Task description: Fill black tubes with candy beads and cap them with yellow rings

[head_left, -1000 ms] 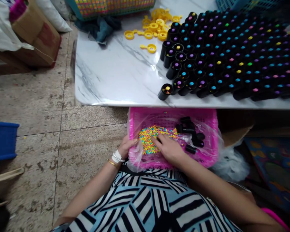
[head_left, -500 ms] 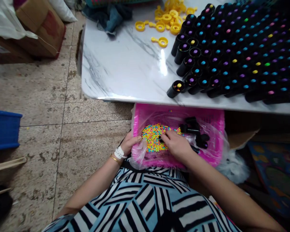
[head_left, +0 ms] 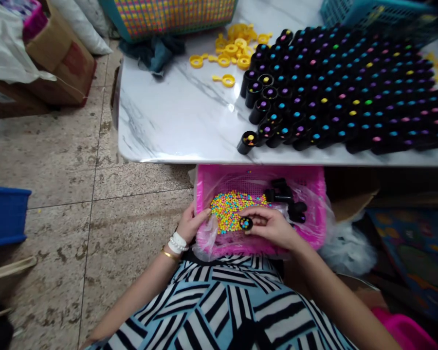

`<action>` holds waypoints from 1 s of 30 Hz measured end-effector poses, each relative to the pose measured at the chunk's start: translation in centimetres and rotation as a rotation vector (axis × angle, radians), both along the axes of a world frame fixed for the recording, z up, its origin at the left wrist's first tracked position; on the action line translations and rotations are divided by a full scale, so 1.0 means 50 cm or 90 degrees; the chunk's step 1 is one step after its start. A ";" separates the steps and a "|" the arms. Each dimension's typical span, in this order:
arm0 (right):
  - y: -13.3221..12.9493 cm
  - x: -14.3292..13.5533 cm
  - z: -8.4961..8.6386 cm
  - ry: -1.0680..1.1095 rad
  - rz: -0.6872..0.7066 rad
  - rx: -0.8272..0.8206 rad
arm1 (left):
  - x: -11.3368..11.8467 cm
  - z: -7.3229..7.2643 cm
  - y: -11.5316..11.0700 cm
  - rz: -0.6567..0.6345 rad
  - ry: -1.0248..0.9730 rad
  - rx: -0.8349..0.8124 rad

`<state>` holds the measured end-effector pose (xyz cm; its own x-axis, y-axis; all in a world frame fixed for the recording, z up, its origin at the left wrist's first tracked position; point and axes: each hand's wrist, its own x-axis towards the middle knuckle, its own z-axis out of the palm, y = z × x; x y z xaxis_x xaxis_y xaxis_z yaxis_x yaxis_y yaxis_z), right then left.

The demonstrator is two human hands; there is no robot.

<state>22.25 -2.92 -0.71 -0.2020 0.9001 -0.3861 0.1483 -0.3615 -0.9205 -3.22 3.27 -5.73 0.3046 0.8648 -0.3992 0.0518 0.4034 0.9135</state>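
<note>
A pink plastic basket, lined with clear plastic film, sits at the table's front edge. My left hand is closed around its left rim, thumb on the inside. Small colourful round beads lie in the basket's left half. Over the beads my right hand pinches a small black cylinder, its open end facing up with several beads inside. Further right in the basket lie several loose black cylinders, partly covered by film.
Many upright black cylinders with coloured tops crowd the marble-patterned table. Yellow ring-shaped pieces, a dark cloth and a teal basket are behind. A blue crate and cardboard box stand at left.
My right hand has lifted from the beads and turned, bringing the black cylinder's bead-filled opening into view. My left hand stays on the rim. The camera view has shifted.
</note>
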 end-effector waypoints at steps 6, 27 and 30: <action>0.007 -0.030 0.025 0.083 -0.114 0.070 | -0.009 0.114 -0.004 0.108 0.356 0.539; 0.171 -0.027 0.176 -0.323 -0.104 0.668 | 0.107 0.308 0.268 -0.062 0.281 0.577; 0.200 -0.015 0.178 -0.317 -0.048 0.702 | 0.120 0.296 0.304 -0.098 0.289 0.554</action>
